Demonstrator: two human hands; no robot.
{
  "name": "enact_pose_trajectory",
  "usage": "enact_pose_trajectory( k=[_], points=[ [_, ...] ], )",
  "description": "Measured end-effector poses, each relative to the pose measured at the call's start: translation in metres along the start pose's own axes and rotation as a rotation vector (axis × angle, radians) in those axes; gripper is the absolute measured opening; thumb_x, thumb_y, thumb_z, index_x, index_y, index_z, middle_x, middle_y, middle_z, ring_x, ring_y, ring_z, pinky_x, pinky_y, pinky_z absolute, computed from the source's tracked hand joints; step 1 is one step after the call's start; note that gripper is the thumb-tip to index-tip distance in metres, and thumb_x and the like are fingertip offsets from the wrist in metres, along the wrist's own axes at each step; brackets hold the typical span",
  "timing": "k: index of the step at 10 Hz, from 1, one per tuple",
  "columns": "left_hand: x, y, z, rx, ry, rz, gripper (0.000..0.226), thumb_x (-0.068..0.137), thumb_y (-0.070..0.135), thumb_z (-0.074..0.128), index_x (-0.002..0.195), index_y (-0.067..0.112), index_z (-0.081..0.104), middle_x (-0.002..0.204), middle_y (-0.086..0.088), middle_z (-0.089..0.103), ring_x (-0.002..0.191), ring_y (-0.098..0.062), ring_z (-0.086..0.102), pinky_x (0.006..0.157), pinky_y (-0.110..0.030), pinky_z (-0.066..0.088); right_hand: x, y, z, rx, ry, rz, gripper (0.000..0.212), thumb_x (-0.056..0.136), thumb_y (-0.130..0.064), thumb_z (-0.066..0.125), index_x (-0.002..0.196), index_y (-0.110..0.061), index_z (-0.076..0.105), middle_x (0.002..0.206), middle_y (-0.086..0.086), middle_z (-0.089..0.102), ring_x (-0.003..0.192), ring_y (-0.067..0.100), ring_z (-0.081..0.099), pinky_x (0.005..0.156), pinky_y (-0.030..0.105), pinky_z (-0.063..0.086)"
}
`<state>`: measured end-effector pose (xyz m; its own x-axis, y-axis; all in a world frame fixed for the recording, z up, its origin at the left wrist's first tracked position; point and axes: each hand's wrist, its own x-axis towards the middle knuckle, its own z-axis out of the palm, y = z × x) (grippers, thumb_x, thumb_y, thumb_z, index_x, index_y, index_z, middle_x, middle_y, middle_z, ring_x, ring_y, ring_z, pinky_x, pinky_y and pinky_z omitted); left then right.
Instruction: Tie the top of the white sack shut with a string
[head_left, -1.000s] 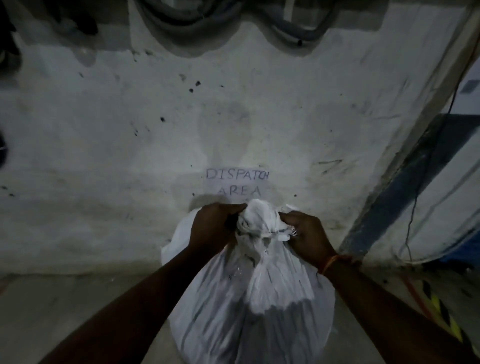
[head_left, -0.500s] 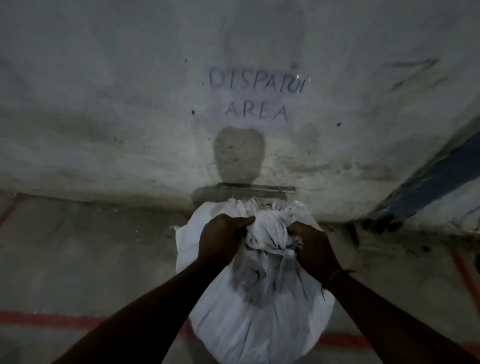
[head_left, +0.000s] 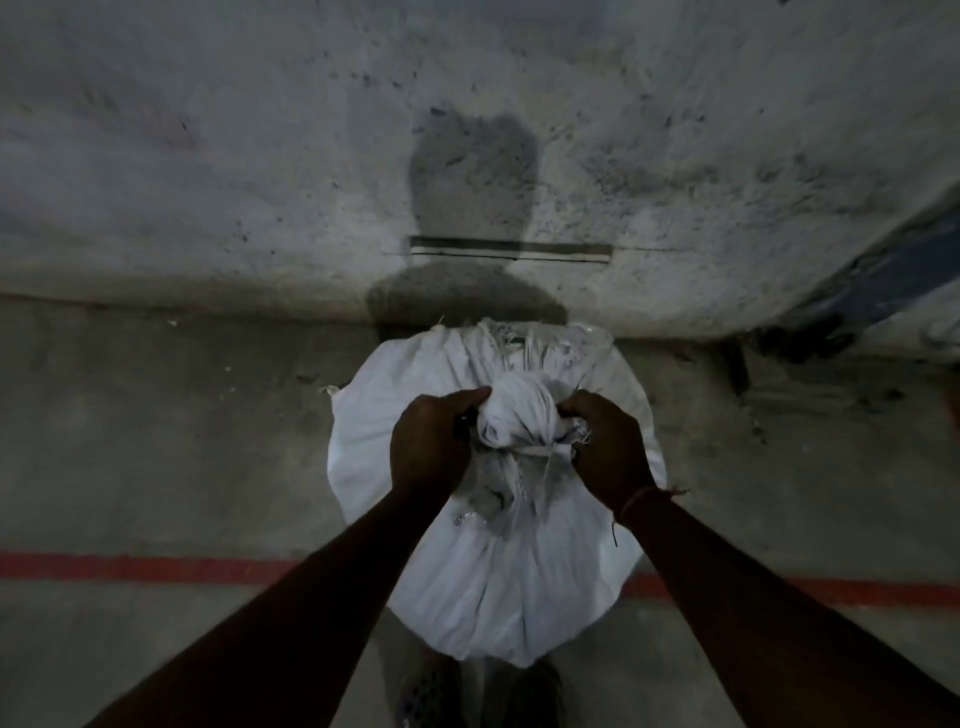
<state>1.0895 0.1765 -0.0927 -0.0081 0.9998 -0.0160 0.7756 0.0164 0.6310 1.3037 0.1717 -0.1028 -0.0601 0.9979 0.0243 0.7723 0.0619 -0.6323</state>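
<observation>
While the view has tipped down since a second ago, so the wall lettering is gone and a red floor line (head_left: 130, 569) now shows, the grip reads unchanged. Left hand (head_left: 431, 447) and right hand (head_left: 608, 449) each closed on the gathered neck of the white sack (head_left: 498, 561), which bulges between them. String (head_left: 540, 450) crosses just below the bunched top, beside right fingers. Likely cinching the knot; nearly done. Sack stands upright, long axis vertical, neck pointing up toward the camera.
</observation>
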Motion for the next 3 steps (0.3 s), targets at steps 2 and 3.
enact_pose_trajectory(
  k=[2, 3],
  points=[
    [0.008, 0.01, -0.037, -0.083, -0.129, 0.035, 0.051, 0.078, -0.009, 0.063, 0.121, 0.018, 0.072, 0.125, -0.005, 0.071, 0.122, -0.022, 0.062, 0.112, -0.035, 0.043, -0.001, -0.006, -0.033, -0.136, -0.206, -0.144, 0.048, 0.07, -0.005, 0.07, 0.118, -0.006, 0.067, 0.108, 0.011, 0.069, 0.103, 0.032, 0.063, 0.094, 0.029, 0.036],
    [0.007, 0.026, -0.068, -0.037, -0.133, -0.037, 0.059, 0.076, -0.012, 0.058, 0.123, 0.022, 0.07, 0.134, -0.002, 0.064, 0.131, -0.021, 0.052, 0.116, -0.037, 0.038, -0.009, -0.031, -0.069, -0.092, -0.208, -0.038, 0.063, 0.07, -0.009, 0.061, 0.133, -0.01, 0.059, 0.128, 0.011, 0.061, 0.121, 0.031, 0.053, 0.108, 0.034, 0.034]
  ],
)
